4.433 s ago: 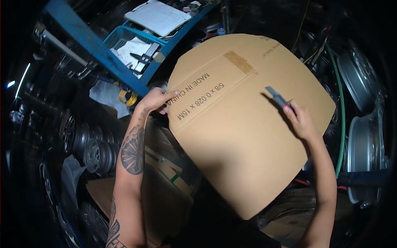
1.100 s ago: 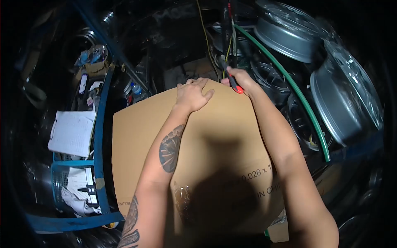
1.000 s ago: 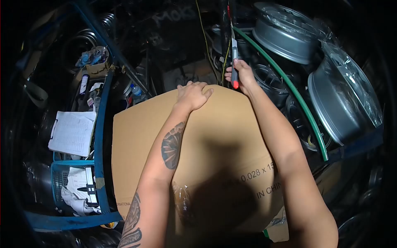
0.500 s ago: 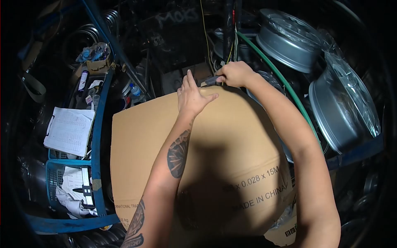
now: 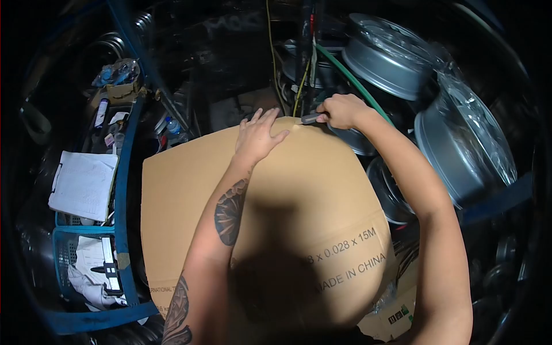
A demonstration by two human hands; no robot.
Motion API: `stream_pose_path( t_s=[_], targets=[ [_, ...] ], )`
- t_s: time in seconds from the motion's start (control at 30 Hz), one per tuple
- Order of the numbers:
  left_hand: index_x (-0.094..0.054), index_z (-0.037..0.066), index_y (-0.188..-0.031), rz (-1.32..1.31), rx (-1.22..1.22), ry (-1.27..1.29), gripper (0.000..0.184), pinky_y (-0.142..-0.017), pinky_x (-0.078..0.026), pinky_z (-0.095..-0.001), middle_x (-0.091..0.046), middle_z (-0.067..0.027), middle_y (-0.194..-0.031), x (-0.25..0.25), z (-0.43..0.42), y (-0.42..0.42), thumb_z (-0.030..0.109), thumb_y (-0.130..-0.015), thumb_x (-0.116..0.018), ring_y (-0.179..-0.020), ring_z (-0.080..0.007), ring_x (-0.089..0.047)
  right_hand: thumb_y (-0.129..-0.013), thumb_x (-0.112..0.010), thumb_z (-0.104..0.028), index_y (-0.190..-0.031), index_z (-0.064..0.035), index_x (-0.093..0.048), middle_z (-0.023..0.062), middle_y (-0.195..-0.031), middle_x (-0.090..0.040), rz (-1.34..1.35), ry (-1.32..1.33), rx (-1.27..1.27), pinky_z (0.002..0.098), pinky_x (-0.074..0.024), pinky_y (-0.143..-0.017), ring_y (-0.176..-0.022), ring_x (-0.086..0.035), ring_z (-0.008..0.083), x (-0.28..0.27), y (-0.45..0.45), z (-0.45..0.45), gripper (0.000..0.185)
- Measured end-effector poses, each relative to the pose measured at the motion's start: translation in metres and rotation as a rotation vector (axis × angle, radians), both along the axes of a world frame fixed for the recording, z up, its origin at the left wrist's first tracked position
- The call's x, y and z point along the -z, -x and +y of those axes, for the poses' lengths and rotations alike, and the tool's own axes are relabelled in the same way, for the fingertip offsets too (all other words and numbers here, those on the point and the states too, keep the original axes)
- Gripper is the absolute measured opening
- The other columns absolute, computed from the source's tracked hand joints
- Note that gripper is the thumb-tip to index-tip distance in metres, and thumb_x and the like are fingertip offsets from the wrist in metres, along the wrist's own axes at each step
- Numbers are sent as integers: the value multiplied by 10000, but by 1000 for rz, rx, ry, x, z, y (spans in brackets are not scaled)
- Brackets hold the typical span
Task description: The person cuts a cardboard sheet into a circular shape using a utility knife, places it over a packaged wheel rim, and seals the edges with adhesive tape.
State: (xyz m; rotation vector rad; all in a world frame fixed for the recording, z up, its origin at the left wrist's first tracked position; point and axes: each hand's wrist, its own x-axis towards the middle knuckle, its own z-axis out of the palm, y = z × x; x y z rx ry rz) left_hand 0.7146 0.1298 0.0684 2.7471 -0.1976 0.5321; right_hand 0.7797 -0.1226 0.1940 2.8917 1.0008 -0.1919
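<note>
Your R hand (image 5: 342, 111) is gripping a grey cutter (image 5: 310, 119), fingers curled closed around it, tip pointing L. That tip is sitting at the far edge of the cardbd sheet (image 5: 322, 172); can't tell how deep the blade's going. The sheet is lying below & L of the R grip, w/ printed lettering (image 5: 352, 273), incl. "MADE IN CHINA", showing well below the grip. Your L hand (image 5: 257, 137) is resting on the sheet by the same edge, just L of the cutter, fingers spread wide, grasping nothing. A dark shadow (image 5: 276, 276) is falling on the sheet below both hands. A green hose (image 5: 356, 82) is running just abv the R grip, & silver wheel rims (image 5: 391, 69) are standing abv & R of it. Well L of both hands, a clipboard (image 5: 86, 184) is lying next to a teal basket (image 5: 86, 229), papers (image 5: 92, 253) sitting inside.
</note>
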Motion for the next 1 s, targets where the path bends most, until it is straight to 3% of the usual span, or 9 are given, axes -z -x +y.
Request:
stream_pose_path(
  t_s=[0.13, 0.37, 0.4, 0.5, 0.53, 0.63, 0.7, 0.8, 1.0],
  targets=[
    [-643, 230, -1433, 104, 68, -54, 569, -1160, -333, -607, -653, -51, -1441, -9, -1, 2, 571, -987, -552, -1374, -282, -558, -1005, -631, -379, -1183, -201, -772, 172, -1040, -764, 7, 24, 120, 510, -557, -887, -1031, -715, 391, -2, 38, -64, 289],
    [-704, 182, -1349, 379, -161, -149, 529, -1173, -279, -681, -668, -82, -1405, -34, -39, -9, 493, -1012, -440, -1343, -303, -576, -980, -687, -368, -1024, -126, -790, 163, -992, -761, 143, 89, 347, 520, -544, -853, -990, -711, 399, -14, 127, -165, 267],
    [-701, 173, -1354, 410, -187, -151, 542, -1172, -270, -692, -659, -85, -1420, -34, -46, -13, 493, -1014, -428, -1356, -309, -565, -1017, -669, -300, -1019, -48, -723, 157, -904, -747, 117, -57, 207, 465, -582, -737, -833, -744, 348, -4, 124, -187, 258],
    [-691, 148, -1370, 555, -229, -171, 577, -1185, -242, -695, -630, -90, -1462, -48, -54, -20, 513, -1019, -415, -1398, -316, -525, -1062, -616, -229, -1071, -8, -622, 108, -810, -676, 530, -984, 629, 361, -589, -607, -683, -727, 245, -4, 140, -178, 222],
    [-687, 141, -1376, 614, -238, -185, 589, -1192, -232, -691, -620, -91, -1477, -54, -57, -21, 522, -1020, -414, -1413, -318, -510, -1085, -582, -197, -1095, -13, -538, 54, -783, -598, 588, -1150, 586, 282, -576, -544, -631, -693, 167, -7, 149, -160, 190],
    [-666, 112, -1403, 499, -152, -5, 601, -1207, -197, -668, -624, -95, -1472, -32, -39, -29, 503, -1031, -401, -1455, -268, -458, -1079, -604, -285, -1011, -31, -493, 96, -763, -595, 755, -1455, 607, 320, -581, -507, -611, -703, 239, 39, 155, -105, 286],
    [-677, 158, -1341, 321, -151, 121, 488, -1167, -279, -572, -669, -77, -1389, -25, -36, -29, 470, -982, -570, -1373, -280, -530, -1076, -594, -405, -1022, -26, -481, 104, -745, -577, 790, -1439, 718, 337, -572, -463, -546, -685, 250, 84, 143, -75, 399],
    [-684, 194, -1193, 125, -145, 312, 381, -1085, -348, -498, -718, -53, -1242, -22, -31, -24, 371, -872, -785, -1258, -301, -603, -1084, -569, -412, -1036, -20, -475, 99, -731, -568, 657, -1466, 731, 341, -565, -454, -542, -682, 241, 79, 127, -51, 406],
    [-688, 179, -1095, 12, -134, 412, 340, -1051, -374, -445, -742, -60, -1105, -8, -30, -27, 305, -826, -853, -1167, -294, -640, -1103, -504, -310, -1111, 30, -452, 107, -715, -576, 452, -1186, 695, 350, -549, -433, -507, -660, 230, 66, 71, -32, 344]
  ],
)
